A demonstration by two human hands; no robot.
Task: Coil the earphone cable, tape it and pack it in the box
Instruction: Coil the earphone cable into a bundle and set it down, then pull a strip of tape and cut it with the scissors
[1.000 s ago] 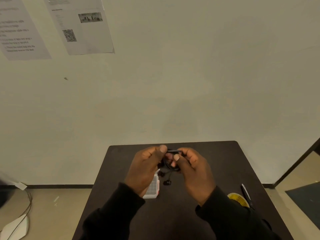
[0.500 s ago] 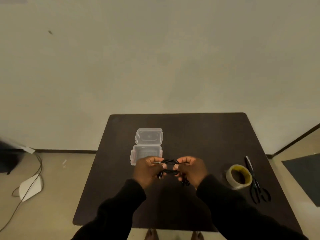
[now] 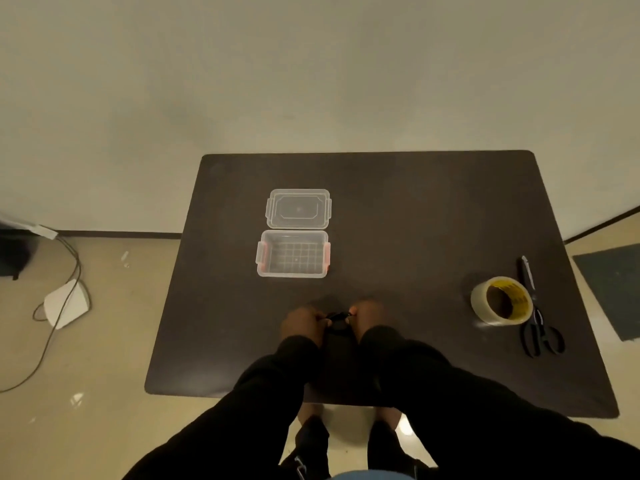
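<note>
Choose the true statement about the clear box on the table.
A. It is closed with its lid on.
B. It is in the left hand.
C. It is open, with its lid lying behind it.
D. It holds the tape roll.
C: the box stands open and apparently empty, its lid flat on the table just beyond it.

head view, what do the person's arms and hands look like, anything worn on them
Both arms are covered in long, loose black sleeves, plain with no visible markings, ending at the wrists. The left hand and right hand are bare: no gloves, and no rings or watch can be made out at this size. The fingers are mostly hidden from this angle.
</note>
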